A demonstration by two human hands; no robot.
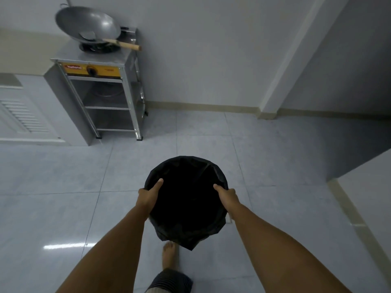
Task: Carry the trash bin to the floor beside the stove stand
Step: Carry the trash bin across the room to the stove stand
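Out in the middle of the tiled floor [63, 176], the trash bin [186, 199] hangs in front of the person, gripped on both sides of its rim, and the stove stand [101, 98] sits ahead and off to the left against the wall, well apart from it. That's the line that matters: forward and leftward from the bin to the open tile just to the right of the stand's front leg. The left hand [148, 195] clamps the left rim, thumb hooked inside over the black liner; the right hand [227, 196] does the same on the right rim, thumb in, fingers wrapped outside and mostly hidden. The bin's mouth faces up toward the camera, round and dark, its contents impossible to make out. Both hands sit level, though the left one lies on the stand's side. A bare foot [169, 256] shows below the bin, which looks lifted clear of the floor. Nothing lies on the tiles between bin and stand. Watch the wooden handle [124, 44] poking out to the right from the wok [86, 24] on top, overhanging the landing side; it's high up, so a low carry should pass under it. The wall corner [273, 111] stands well off to the right.
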